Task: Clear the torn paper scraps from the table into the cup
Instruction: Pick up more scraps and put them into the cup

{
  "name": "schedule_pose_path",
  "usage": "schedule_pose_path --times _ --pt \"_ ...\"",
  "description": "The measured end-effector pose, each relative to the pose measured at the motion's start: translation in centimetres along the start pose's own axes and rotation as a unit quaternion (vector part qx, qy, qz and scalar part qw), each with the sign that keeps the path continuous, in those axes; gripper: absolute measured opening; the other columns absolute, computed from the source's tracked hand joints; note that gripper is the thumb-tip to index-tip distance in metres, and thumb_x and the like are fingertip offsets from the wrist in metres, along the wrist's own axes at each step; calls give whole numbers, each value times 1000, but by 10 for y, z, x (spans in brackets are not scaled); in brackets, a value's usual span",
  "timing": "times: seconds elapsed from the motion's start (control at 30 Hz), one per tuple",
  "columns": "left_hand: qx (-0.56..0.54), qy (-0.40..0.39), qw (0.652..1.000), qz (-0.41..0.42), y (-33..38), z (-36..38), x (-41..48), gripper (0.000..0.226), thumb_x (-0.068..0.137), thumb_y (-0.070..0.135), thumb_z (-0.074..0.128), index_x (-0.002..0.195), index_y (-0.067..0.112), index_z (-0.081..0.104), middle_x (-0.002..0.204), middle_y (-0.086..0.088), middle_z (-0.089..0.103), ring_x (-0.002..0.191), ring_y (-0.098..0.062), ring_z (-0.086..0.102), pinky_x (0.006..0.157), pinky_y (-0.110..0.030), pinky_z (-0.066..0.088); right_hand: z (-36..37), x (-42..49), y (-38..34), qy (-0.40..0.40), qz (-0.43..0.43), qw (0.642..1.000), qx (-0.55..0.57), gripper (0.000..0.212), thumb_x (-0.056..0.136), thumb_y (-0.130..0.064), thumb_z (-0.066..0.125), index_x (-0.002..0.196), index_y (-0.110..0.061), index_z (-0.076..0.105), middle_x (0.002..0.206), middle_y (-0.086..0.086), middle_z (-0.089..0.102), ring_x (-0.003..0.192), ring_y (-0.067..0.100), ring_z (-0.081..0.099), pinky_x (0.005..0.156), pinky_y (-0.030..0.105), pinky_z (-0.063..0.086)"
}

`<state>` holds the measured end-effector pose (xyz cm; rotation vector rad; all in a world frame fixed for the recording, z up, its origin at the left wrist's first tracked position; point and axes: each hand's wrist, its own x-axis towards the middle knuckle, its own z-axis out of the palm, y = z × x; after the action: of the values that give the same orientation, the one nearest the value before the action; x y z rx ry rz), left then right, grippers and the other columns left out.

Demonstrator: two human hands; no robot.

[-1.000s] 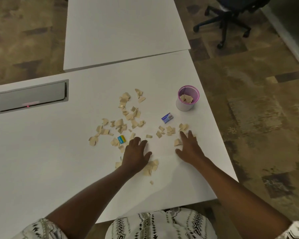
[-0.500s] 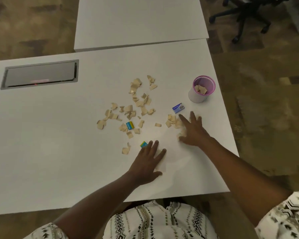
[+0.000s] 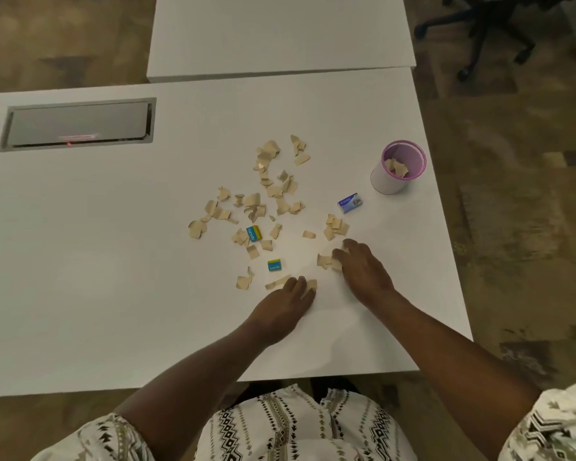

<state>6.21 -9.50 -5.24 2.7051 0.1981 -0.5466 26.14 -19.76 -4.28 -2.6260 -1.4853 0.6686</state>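
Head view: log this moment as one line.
left hand flat on scraps | right hand gathering scraps | cup upright, holds few scraps | most paper scraps on table

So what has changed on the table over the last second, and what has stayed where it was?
The left hand drew back toward the near edge, uncovering a small blue-and-yellow box. The right hand curled from flat and is gathering tan torn paper scraps; a firm grip cannot be told. The pink-rimmed white cup, the blue-and-white box and the far scraps stayed put.

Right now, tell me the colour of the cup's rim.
Pink-purple rim on the cup, seen in the head view.
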Motion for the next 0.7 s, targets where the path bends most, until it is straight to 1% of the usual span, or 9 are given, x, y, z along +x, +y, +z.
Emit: schedule_pose_path --times 0.07,0.13,0.23,0.33,0.4,0.47,0.57,0.67,0.7 --pt "0 30 1000 6 -1 -7 5 58 95 6 53 149 6 31 145 -22 37 127 -35 44 87 -42 56 0 3 -3 16 1 1000 -10 33 97 -6 44 127 -15 55 137 13 45 115 33 48 84 40 52" --pt "5 41 999 10 -4 -8 9 52 94 8 57 143 6 38 136 -19 43 116 -31 47 80 -41 57 2 5 -1 22 -17 999 -24 32 97 -3 44 125 -13 57 138 13 46 117 31 48 84 40 53" --pt "-1 41 999 -6 -4 -11 14 43 95 9 53 136 8 44 133 -17 44 114 -30 46 79 -43 56 0 8 0 24 -10 999 -21 30 94 1 47 120 -11 58 128 14 51 108 30 50 77 40 53" --pt "-19 53 998 -29 -2 -17 18 41 93 6 53 133 11 48 130 -14 45 111 -29 46 78 -41 54 -4 10 -1 38 -18 999 -7 29 90 6 49 112 -8 61 116 15 55 98 31 51 69 39 50" --pt "-44 68 995 -53 -2 -19 22 41 91 5 54 131 12 51 126 -12 47 109 -28 47 76 -35 51 -6 12 -1 48 -11 999 21 27 86 8 50 105 -7 64 108 15 57 92 32 52 66 38 47" --pt "-69 86 991 -79 -1 -24 25 38 93 5 53 130 14 54 122 -10 51 109 -26 49 78 -35 48 -10 13 0 61 15 995 72 25 83 8 52 97 -7 67 100 14 59 88 33 53 65 37 45" --pt "-119 144 974 -127 -1 -32 33 34 94 4 51 125 16 61 116 -7 58 107 -24 54 82 -34 49 -15 15 2 82 51 985 145 21 83 5 55 91 -8 69 94 13 62 85 33 56 70 38 48" --pt "-196 215 939 -184 0 -44 43 31 93 -1 51 114 11 69 104 -8 64 93 -25 60 73 -31 48 -23 18 2 102 92 970 202 13 86 -3 60 92 -9 70 93 11 64 87 29 59 72 33 46" --pt "-224 232 924 -206 0 -50 46 30 92 -3 50 109 8 71 99 -9 64 89 -26 61 70 -29 45 -27 20 2 106 107 965 216 12 86 -6 61 92 -10 70 94 10 65 87 28 60 73 33 46"
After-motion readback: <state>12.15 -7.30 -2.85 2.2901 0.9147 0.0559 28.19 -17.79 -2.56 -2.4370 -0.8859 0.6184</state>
